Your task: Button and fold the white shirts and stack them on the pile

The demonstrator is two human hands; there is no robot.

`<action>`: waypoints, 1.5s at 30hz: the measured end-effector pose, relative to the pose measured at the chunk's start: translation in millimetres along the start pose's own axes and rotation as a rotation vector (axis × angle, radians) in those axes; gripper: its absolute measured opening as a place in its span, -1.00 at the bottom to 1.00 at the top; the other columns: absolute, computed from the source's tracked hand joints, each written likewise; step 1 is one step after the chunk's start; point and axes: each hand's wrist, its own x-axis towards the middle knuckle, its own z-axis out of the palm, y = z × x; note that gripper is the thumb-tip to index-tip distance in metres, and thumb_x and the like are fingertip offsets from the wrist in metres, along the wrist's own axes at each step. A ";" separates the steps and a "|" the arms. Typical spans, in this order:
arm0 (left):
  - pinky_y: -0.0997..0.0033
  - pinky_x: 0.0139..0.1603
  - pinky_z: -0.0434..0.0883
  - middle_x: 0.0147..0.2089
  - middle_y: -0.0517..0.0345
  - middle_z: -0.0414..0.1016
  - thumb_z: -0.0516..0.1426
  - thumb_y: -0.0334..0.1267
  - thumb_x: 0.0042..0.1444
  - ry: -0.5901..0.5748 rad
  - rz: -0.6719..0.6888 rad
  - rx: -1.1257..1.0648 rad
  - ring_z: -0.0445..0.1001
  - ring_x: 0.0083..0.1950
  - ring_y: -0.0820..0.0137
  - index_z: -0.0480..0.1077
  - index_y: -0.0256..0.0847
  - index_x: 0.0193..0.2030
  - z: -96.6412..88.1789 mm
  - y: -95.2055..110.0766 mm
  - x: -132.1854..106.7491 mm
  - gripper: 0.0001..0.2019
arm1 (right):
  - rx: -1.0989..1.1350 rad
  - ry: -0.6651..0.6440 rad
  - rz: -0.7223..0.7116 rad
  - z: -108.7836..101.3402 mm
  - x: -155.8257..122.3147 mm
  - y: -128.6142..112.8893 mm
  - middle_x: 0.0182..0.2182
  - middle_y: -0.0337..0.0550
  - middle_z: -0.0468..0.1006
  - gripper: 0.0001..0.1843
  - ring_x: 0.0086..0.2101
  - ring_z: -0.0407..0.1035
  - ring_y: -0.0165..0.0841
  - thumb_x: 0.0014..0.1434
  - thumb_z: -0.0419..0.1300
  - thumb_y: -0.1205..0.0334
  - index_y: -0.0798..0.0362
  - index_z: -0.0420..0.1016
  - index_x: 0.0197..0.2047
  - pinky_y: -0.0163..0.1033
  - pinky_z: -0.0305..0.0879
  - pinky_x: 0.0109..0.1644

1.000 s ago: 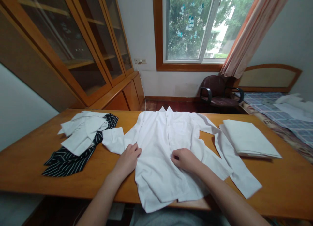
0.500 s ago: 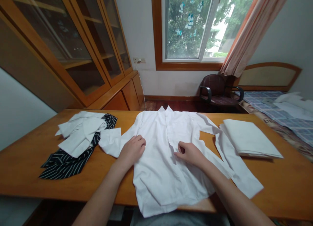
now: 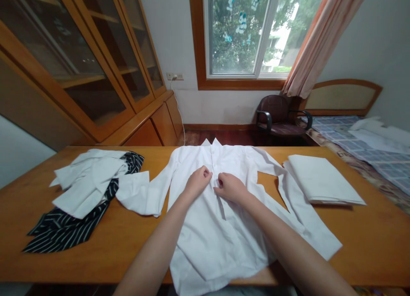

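A white long-sleeved shirt lies spread front-up on the wooden table, collar towards the window and hem hanging over the near edge. My left hand and my right hand meet at the shirt's front opening on the chest. Both have their fingers curled and pinching the cloth on either side of the placket. The shirt's sleeves spread out to the left and right.
A pile of white cloth on a black-and-white striped garment lies at the table's left. A folded white stack sits at the right. Beyond the table stand a dark chair, glass-door cabinets and a bed.
Both hands have moved up the shirt from near its waist to the chest and come together at the front opening. The left sleeve has shifted a little.
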 end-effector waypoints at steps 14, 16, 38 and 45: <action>0.41 -0.26 0.28 -0.39 0.22 0.44 0.03 -0.14 0.29 0.008 0.150 0.038 0.42 -0.34 0.38 0.35 -0.14 -0.35 -19.9 -25.0 -28.9 -0.78 | -0.080 0.046 -0.051 26.4 -10.1 -22.9 -0.32 -0.14 0.51 -0.81 -0.32 0.35 -0.29 0.21 0.20 0.09 0.03 0.35 -0.27 -0.22 0.02 -0.31; 0.41 -0.27 0.27 -0.38 0.23 0.45 0.05 -0.13 0.27 -0.021 0.136 0.042 0.42 -0.34 0.38 0.35 -0.13 -0.33 -21.9 -22.4 -31.4 -0.80 | -0.072 0.062 -0.053 27.1 -11.0 -23.1 -0.35 -0.16 0.50 -0.83 -0.34 0.34 -0.30 0.21 0.20 0.11 0.02 0.35 -0.30 -0.22 0.01 -0.32; 0.38 -0.11 0.37 -0.29 0.22 0.44 0.11 -0.39 0.10 -0.187 0.206 -0.261 0.42 -0.26 0.40 0.42 -0.13 0.02 -12.5 -29.8 -29.7 -0.68 | 0.265 0.142 0.022 34.4 -6.8 -1.3 -0.39 -0.22 0.46 -0.95 -0.36 0.32 -0.34 0.23 0.10 0.31 0.01 0.30 -0.21 -0.30 0.10 -0.28; 0.46 -0.27 0.36 -0.33 0.24 0.37 0.22 -0.19 0.09 -0.273 -0.005 -0.607 0.41 -0.31 0.45 0.43 -0.20 -0.06 -23.9 -27.9 -24.9 -0.72 | 0.344 0.171 -0.061 30.6 -7.6 0.3 -0.39 -0.23 0.43 -0.96 -0.34 0.29 -0.35 0.22 0.14 0.32 0.01 0.32 -0.28 -0.29 0.15 -0.25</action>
